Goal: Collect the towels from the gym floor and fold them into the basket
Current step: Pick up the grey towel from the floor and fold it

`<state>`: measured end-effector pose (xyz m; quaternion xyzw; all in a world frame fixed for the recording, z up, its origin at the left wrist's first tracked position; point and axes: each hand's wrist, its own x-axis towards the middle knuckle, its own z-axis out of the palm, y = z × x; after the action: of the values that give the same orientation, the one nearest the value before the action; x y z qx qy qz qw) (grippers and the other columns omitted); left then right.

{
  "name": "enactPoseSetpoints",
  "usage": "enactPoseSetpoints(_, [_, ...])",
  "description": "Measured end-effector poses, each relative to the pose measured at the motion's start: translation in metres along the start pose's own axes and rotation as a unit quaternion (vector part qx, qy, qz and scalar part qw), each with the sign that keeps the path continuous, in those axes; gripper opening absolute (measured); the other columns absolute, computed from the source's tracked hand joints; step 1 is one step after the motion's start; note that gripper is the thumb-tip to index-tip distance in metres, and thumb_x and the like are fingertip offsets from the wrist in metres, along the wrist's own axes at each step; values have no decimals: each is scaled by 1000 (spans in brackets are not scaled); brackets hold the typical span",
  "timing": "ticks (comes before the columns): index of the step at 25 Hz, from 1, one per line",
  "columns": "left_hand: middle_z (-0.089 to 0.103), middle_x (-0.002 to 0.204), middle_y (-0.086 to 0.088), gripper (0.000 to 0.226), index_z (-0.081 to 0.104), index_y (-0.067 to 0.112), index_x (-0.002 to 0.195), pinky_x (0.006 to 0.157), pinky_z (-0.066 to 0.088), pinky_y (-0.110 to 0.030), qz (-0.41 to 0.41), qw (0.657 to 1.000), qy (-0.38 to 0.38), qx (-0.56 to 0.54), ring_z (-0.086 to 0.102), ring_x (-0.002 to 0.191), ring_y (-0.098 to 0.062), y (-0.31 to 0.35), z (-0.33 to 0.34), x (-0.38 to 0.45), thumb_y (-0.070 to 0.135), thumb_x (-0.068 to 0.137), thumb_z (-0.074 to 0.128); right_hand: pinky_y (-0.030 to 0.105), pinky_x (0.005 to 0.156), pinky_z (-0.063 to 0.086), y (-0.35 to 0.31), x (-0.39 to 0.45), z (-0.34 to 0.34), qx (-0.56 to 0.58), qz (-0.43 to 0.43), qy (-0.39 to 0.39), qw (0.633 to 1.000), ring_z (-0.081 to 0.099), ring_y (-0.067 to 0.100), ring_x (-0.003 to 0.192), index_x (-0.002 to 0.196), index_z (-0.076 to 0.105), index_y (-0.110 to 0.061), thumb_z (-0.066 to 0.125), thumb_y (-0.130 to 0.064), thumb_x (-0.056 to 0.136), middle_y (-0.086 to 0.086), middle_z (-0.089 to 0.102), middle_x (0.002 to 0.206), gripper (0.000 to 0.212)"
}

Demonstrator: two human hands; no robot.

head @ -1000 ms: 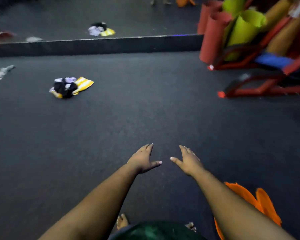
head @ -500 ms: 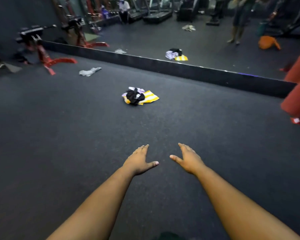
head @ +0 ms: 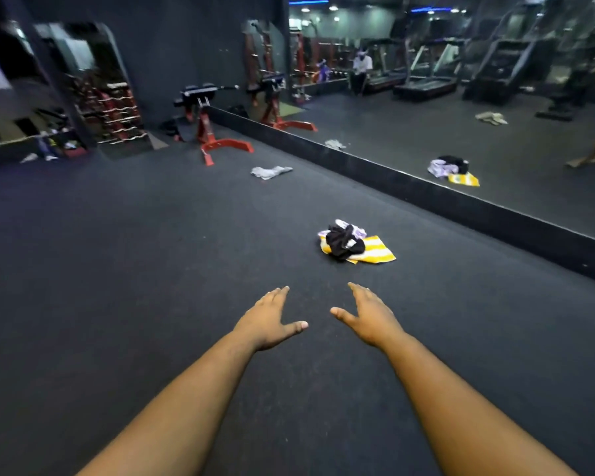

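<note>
A small heap of towels lies on the dark gym floor ahead of me: a black towel (head: 344,242) crumpled on top of a yellow-and-white striped towel (head: 375,254), with a purple-white one (head: 356,230) behind. Farther off a grey towel (head: 270,172) lies alone. My left hand (head: 267,321) and my right hand (head: 368,317) reach forward side by side, fingers straight, thumbs toward each other, holding nothing, well short of the heap. No basket is in view.
A wall mirror with a black base ledge (head: 461,201) runs along the right and reflects the towels and treadmills. A red bench stand (head: 220,142) and a barbell rack (head: 117,111) stand at the back left. A person sits far off in the reflection.
The view has swung left and up; the red mat rack and the orange thing have left the frame. The towel heap now sits ahead, centre-right. Both hands stay open and stretched forward.
</note>
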<state>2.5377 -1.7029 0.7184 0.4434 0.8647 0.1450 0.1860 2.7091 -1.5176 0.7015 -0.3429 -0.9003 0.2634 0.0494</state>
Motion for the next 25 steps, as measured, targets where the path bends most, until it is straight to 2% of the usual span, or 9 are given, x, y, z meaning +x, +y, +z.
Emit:
enactPoseSetpoints(7, [6, 171, 1, 103, 2, 26, 163, 124, 20, -40, -53, 998, 32, -16, 8, 157, -18, -28, -69, 122, 73, 88, 55, 47, 120, 30, -34, 175, -27, -23, -70, -22, 997, 24, 19, 152, 160, 21, -23, 54, -72, 89, -1, 27, 165, 92])
enactPoseSetpoints(12, [6, 171, 2, 104, 2, 26, 163, 125, 21, -40, -59, 997, 45, -25, 8, 157, -18, -69, -109, 223, 73, 88, 55, 46, 120, 30, -58, 298, -26, -31, -99, -22, 994, 26, 19, 152, 159, 24, -20, 55, -71, 89, 1, 30, 164, 92])
enactPoseSetpoints(21, [10, 170, 1, 106, 3, 26, 163, 124, 24, -41, -46, 998, 41, -15, 12, 156, -19, -149, -208, 441, 75, 85, 56, 40, 120, 29, -117, 525, -34, -21, -82, -6, 996, 29, 22, 151, 160, 24, -18, 57, -67, 91, 4, 31, 164, 91])
enactPoseSetpoints(25, [8, 171, 1, 105, 3, 26, 163, 125, 21, -40, -50, 998, 40, -18, 10, 156, -18, -172, -243, 533, 73, 87, 56, 45, 121, 29, -127, 627, -38, -16, -81, -11, 997, 26, 20, 152, 159, 23, -20, 57, -68, 90, 2, 30, 164, 91])
